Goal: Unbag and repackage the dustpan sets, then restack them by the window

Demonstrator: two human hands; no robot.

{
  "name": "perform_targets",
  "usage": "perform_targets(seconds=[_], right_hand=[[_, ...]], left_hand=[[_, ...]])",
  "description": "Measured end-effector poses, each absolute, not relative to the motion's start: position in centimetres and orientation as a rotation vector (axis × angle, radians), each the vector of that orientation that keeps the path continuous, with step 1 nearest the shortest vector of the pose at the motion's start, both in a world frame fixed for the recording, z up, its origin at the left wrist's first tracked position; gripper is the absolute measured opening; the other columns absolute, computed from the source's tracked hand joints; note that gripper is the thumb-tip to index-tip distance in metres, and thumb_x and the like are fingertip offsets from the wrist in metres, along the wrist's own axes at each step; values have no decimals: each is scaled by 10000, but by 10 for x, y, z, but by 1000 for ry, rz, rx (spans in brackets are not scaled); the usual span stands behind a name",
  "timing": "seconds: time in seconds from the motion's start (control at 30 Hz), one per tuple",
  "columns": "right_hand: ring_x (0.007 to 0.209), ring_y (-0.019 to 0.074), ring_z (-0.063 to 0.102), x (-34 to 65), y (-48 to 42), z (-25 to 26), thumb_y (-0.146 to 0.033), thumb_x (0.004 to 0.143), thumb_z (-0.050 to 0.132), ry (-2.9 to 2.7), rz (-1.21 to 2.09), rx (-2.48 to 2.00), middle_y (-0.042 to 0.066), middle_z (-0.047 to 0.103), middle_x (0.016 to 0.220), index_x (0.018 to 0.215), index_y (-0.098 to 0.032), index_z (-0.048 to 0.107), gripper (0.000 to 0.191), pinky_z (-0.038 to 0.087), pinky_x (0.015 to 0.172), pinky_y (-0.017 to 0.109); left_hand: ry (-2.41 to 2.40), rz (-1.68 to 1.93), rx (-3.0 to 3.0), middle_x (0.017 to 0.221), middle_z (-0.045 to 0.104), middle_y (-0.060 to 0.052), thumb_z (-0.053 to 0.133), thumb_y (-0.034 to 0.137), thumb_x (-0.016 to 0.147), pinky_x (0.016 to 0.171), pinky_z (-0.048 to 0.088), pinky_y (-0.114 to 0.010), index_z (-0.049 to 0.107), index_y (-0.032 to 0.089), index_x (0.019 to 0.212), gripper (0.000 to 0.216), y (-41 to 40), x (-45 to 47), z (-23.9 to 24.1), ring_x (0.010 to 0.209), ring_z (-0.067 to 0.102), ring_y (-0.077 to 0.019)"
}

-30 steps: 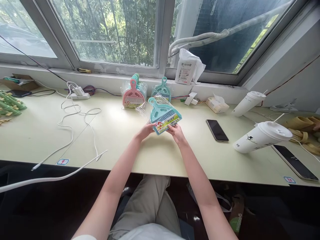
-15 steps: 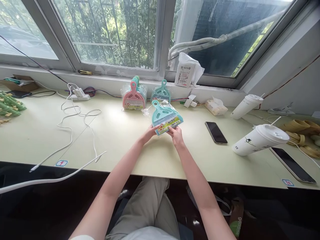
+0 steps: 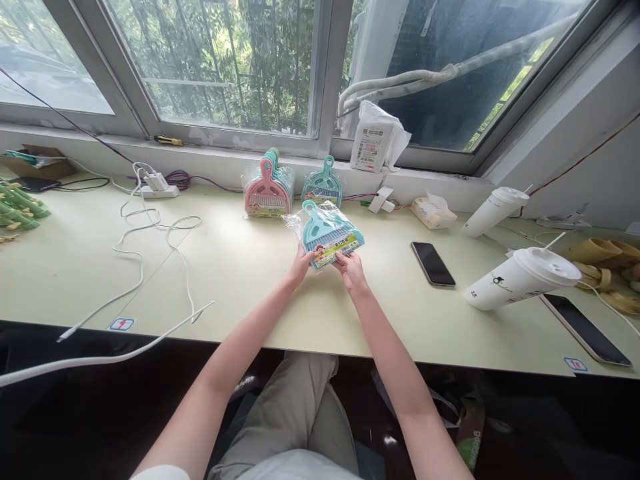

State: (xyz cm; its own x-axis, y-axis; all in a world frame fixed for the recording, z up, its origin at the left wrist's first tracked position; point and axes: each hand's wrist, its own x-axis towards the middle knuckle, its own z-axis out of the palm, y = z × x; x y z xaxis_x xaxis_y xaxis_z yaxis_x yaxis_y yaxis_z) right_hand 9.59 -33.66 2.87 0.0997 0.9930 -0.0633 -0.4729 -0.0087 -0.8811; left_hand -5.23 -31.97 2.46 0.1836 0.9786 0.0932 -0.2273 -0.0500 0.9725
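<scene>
A turquoise mini dustpan and brush set (image 3: 331, 233), in a clear wrapper with a printed label, is held over the table in front of me. My left hand (image 3: 301, 265) grips its lower left corner, and my right hand (image 3: 351, 269) pinches the lower edge with the thumb on the label. The set's handle points away from me. Just beyond it, another wrapped turquoise dustpan set (image 3: 323, 183) leans upright by the window ledge. To its left stands a row of wrapped sets with a pink dustpan set (image 3: 268, 193) at the front.
White cables (image 3: 143, 247) trail across the table's left side. On the right are a phone (image 3: 433, 264), a tissue pack (image 3: 433, 211), two white lidded cups with straws (image 3: 520, 280) and a second phone (image 3: 587, 330). A white box (image 3: 373, 143) sits on the ledge.
Both hands still hold the turquoise dustpan set, which has shifted and turned very slightly. The left hand sits a little higher along its side. The other sets stay in place.
</scene>
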Motion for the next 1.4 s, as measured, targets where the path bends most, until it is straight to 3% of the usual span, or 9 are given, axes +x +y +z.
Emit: perform_targets(seconds=[0.17, 0.27, 0.33, 0.4, 0.5, 0.6, 0.77, 1.0, 1.4], right_hand=[[983, 203, 661, 95, -336, 27, -198, 689, 702, -734, 1317, -878, 48, 682, 1034, 925, -191, 579, 266, 554, 909, 375], [972, 195, 662, 96, -335, 26, -196, 686, 702, -727, 1283, -880, 44, 681, 1023, 916, -190, 582, 259, 551, 909, 374], [965, 191, 663, 97, -334, 26, -194, 690, 696, -730, 1272, -896, 44, 679, 1026, 923, -189, 586, 258, 551, 904, 371], [954, 185, 663, 97, -334, 25, -192, 693, 689, -735, 1263, -907, 43, 681, 1020, 932, -188, 591, 258, 555, 893, 363], [919, 175, 665, 97, -334, 25, -192, 694, 689, -743, 1248, -912, 38, 685, 994, 930, -182, 598, 253, 563, 870, 354], [897, 175, 664, 97, -335, 24, -201, 690, 699, -763, 1238, -927, 36, 689, 968, 916, -175, 601, 248, 569, 854, 359], [904, 195, 664, 93, -335, 22, -210, 692, 702, -804, 1245, -938, 44, 693, 945, 915, -163, 605, 247, 569, 854, 392], [892, 197, 667, 93, -333, 19, -219, 693, 712, -802, 1266, -961, 45, 691, 933, 889, -172, 603, 229, 560, 870, 412], [897, 186, 652, 95, -334, 19, -248, 670, 718, -839, 1267, -960, 48, 682, 949, 927, -165, 610, 290, 569, 821, 354]], left_hand=[[1165, 1404, 1474, 1540, 181, -101, 644, 385, 754, 1128, 224, -434, 107, 261, 1464, 899, -330, -49, 34, 1424, 154, -278], [1421, 1488, 1706, 1571, 16, -82, 658, 431, 754, 1147, 98, -482, 268, 255, 1424, 795, -339, -50, 41, 1442, -31, -284], [1497, 1477, 1887, 1566, 92, -45, 620, 425, 794, 1145, 38, -498, 505, 271, 1259, 503, -342, -51, 44, 1441, 0, -288], [1508, 1434, 2040, 1504, 291, -30, 563, 395, 843, 1145, 9, -487, 637, 278, 1045, 245, -344, -52, 45, 1422, 129, -283], [1508, 1407, 2141, 1267, 562, -41, 519, 355, 878, 1129, 85, -461, 670, 280, 921, 174, -343, -54, 43, 1279, 383, -263], [1553, 1389, 2130, 1044, 661, -39, 533, 324, 876, 1042, 239, -419, 661, 267, 892, 141, -340, -56, 40, 1075, 518, -238], [1674, 1407, 2138, 842, 671, -20, 582, 237, 837, 863, 337, -355, 607, 227, 816, 34, -337, -57, 35, 873, 556, -208], [1741, 1354, 2491, 829, 649, -69, 470, 256, 901, 828, 323, -380, 628, 256, 857, 164, -337, -56, 29, 894, 528, -243], [1377, 1143, 2797, 1192, 576, -99, 396, 103, 891, 936, 345, -384, 648, 259, 1088, 356, -333, -53, 21, 1122, 522, -235]])
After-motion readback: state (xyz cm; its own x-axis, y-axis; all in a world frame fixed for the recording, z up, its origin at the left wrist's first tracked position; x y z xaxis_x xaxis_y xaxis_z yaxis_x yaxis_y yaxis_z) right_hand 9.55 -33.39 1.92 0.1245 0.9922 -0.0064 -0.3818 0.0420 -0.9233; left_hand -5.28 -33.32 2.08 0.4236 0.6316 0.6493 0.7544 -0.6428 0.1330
